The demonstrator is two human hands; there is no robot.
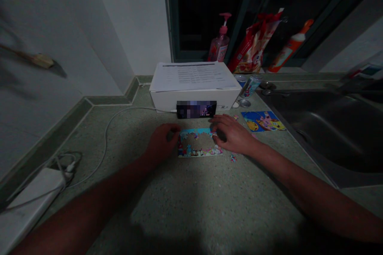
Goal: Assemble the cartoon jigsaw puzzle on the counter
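A small jigsaw puzzle board (199, 143) with a colourful border and a bare brown middle lies on the speckled counter (191, 199). My left hand (161, 141) rests at the board's left edge with its fingers curled against it. My right hand (231, 133) lies palm down at the board's upper right corner, fingers stretched toward the left. A loose puzzle piece (233, 158) sits just under my right wrist. A second cartoon picture card (263, 121) lies to the right of my right hand.
A white box (194, 87) topped with printed paper stands behind the puzzle, a phone (196, 109) propped against it. A pink pump bottle (220, 44), red bag (254, 44) and orange bottle (289, 48) line the window sill. A steel sink (329, 127) is at right; a charger and cables (60, 167) at left.
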